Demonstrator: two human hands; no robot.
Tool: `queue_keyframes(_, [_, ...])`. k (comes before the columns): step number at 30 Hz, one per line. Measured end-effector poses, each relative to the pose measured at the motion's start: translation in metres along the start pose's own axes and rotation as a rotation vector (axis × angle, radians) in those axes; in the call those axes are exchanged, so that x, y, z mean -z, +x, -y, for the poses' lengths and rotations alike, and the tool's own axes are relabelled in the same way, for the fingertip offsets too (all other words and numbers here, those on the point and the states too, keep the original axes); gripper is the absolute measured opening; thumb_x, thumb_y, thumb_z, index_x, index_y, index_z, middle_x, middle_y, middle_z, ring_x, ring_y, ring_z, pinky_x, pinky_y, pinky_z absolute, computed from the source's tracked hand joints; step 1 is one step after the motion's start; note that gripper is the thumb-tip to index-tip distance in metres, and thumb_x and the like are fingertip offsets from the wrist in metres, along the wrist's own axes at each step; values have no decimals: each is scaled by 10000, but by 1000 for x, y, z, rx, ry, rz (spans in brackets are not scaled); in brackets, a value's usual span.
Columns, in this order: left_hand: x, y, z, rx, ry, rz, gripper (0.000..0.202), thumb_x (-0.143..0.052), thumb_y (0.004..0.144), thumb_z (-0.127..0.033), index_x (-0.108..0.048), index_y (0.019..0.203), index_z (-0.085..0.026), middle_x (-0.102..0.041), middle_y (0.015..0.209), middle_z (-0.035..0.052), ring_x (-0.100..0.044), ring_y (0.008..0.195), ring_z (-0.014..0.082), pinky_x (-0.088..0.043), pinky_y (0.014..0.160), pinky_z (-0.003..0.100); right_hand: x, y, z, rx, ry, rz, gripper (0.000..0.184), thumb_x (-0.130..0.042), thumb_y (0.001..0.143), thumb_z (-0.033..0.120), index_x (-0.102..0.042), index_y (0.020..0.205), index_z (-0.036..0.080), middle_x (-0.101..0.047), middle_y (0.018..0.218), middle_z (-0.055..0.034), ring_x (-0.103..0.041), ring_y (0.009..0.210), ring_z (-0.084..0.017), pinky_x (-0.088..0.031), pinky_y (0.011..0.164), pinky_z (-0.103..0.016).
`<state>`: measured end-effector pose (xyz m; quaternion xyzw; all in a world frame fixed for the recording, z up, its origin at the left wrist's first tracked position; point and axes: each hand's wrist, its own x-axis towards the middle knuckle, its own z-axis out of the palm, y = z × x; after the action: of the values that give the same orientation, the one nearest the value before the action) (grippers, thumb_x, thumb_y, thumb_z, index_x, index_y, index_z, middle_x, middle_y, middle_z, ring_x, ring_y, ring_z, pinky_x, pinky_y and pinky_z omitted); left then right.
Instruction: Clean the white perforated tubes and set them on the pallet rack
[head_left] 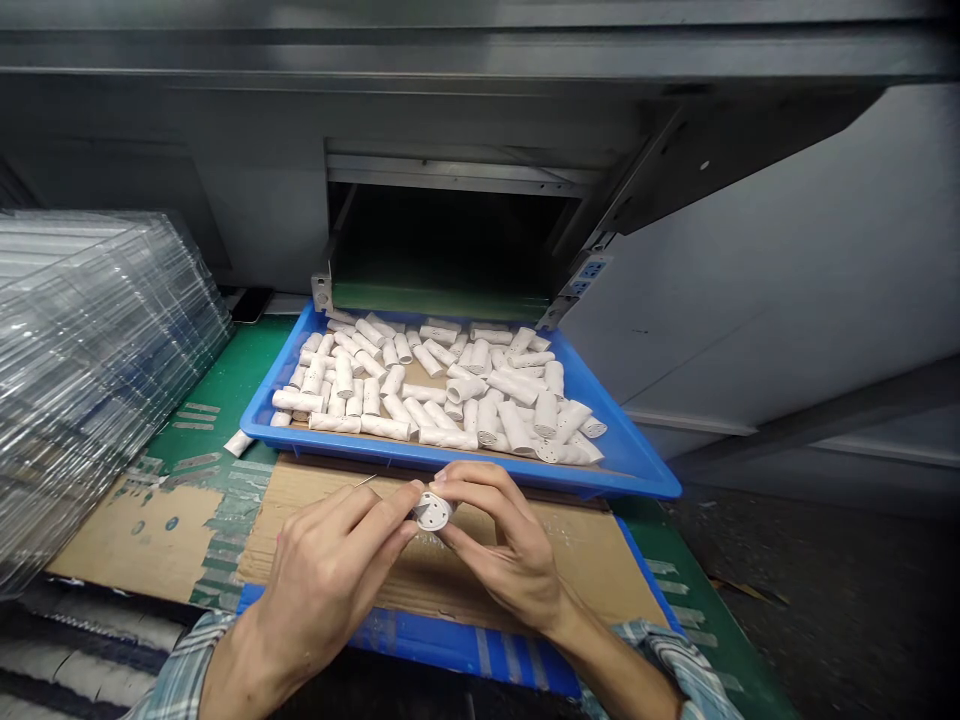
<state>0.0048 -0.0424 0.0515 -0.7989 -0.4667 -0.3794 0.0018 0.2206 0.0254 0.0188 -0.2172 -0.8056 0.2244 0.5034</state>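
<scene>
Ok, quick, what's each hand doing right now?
Left hand: closed, holding the white piece.
Right hand: closed, holding the same white piece.

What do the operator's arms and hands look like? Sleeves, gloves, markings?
Left grip and right grip: bare human hands, no gloves or rings visible. Left sleeve and right sleeve: plaid fabric, light blue and white with darker lines. No cables or markings visible.

The tube (433,513) is white. Its near end is round, with small holes. It is held over the cardboard (600,570).
</scene>
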Motion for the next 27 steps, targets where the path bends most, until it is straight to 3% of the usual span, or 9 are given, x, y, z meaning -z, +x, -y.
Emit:
queue_keyframes(12, [-1,0,-10,-12,180,-45,211,-528,1118,-223,-653,1272,-150,-740,882,42,-721,731,197,-524,698,327,-1,1,0,113,-155,-20,411,-711,962,11,-653,1316,212,-673,1121,-74,-685,1047,-224,-599,911,-365])
queue_keyframes(21, [-13,1,-26,96,87,-74,142,-481,1135,-258,-594,1157,-175,-757,875,34,-756,710,196,-531,656,308,-3,0,-2,299,-479,-145,328,-721,950,0,-667,1216,184,-694,1000,-55,-685,917,-201,-570,802,-348])
queue_keyframes(27, [-21,0,-30,260,-190,6,126,-436,1144,-288,-549,1157,-234,-776,911,15,-769,738,179,-537,656,271,-4,-5,-7,400,-643,-227,236,-670,967,-3,-689,1104,187,-692,963,-49,-661,891,-197,-539,803,-349])
